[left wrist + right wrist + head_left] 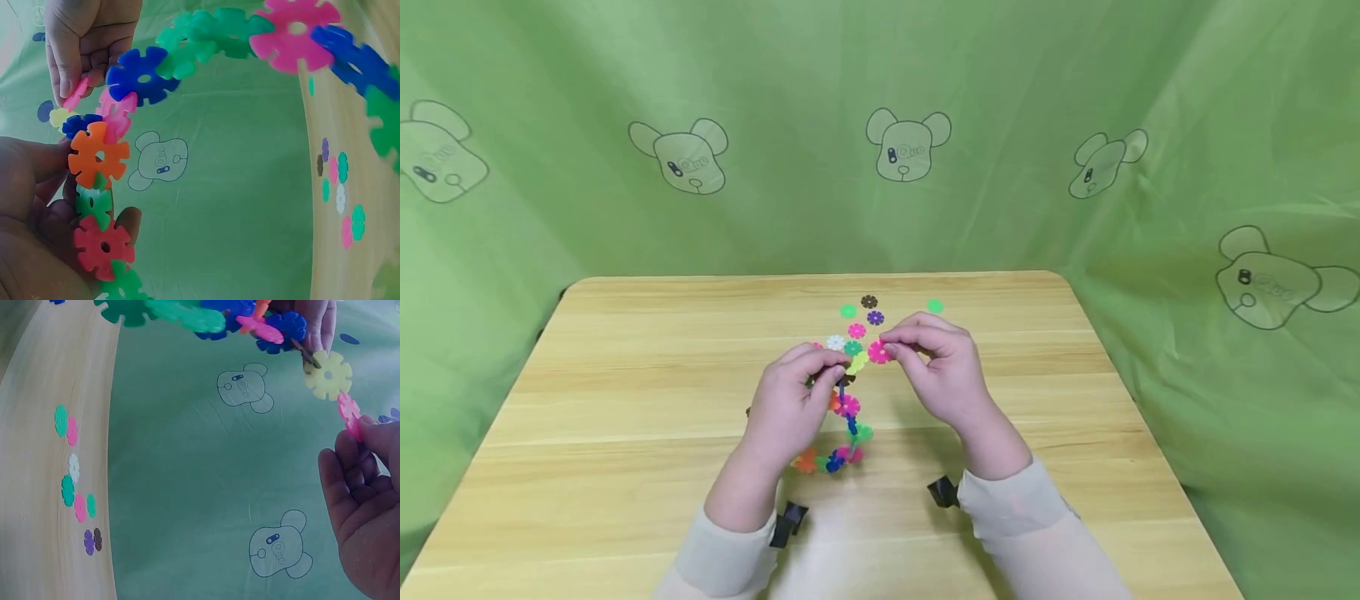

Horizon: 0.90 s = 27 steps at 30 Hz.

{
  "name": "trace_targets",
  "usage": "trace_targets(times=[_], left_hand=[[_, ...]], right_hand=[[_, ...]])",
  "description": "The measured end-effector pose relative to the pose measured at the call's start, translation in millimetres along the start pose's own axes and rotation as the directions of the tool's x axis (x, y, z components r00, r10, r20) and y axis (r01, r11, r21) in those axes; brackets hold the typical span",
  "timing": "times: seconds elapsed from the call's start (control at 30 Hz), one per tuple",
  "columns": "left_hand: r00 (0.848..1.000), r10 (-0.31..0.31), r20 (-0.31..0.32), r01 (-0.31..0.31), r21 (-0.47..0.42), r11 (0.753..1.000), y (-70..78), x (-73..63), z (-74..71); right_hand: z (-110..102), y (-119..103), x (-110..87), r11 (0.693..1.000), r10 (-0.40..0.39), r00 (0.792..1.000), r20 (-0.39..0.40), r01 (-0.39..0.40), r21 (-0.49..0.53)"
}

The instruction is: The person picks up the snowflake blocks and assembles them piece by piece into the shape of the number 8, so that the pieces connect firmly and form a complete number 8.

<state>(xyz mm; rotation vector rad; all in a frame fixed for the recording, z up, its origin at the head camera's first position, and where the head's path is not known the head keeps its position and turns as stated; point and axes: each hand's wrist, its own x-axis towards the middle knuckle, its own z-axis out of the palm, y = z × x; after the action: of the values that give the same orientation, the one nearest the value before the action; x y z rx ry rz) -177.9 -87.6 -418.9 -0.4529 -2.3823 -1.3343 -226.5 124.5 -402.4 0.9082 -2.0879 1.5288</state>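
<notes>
My left hand [790, 402] holds a chain of interlocking plastic snowflake discs near one end, between thumb and fingers. The chain hangs in a curve below it, with a pink disc [848, 406], an orange disc [99, 156] and a blue disc [144, 76] among its links. At the held end a yellow disc [329, 375] sticks out past the left fingertips. Thumb and forefinger of my right hand [946, 377] pinch a pink disc [349, 412], whose edge meets the rim of the yellow one. Both hands are raised over the table.
Loose discs lie on the wooden table [647, 375] beyond the hands, including a brown disc [869, 301], a purple disc [876, 318] and a white disc [836, 342]. A green disc [935, 307] lies apart, farther right. Green cloth [790, 217] surrounds the table's back and sides.
</notes>
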Motion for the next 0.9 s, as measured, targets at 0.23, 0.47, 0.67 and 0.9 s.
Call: trace_targets(times=[0.23,0.47,0.67,0.9], left_hand=[[0.998,0.065,0.013,-0.065,0.08,0.995,0.0,1.7,0.9],[0.998,0.055,0.012,-0.056,0.061,0.997,1.2,0.9,3.8],[1.0,-0.021,0.024,0.021,-0.031,0.999,2.2,0.6,7.0],[0.987,-0.15,0.055,0.154,-0.091,0.984,3.5,6.9,10.4]], right_hand=[[-0.8,0.3,-0.6,0.999,-0.04,0.999,0.025,0.04,-0.018],[5.1,3.1,-4.7,1.0,-0.002,0.999,0.046,0.001,0.011],[12.5,7.5,-8.2,0.995,0.046,0.999,-0.02,-0.044,0.085],[22.3,14.8,-6.3,0.976,0.12,0.991,0.061,-0.129,0.174]])
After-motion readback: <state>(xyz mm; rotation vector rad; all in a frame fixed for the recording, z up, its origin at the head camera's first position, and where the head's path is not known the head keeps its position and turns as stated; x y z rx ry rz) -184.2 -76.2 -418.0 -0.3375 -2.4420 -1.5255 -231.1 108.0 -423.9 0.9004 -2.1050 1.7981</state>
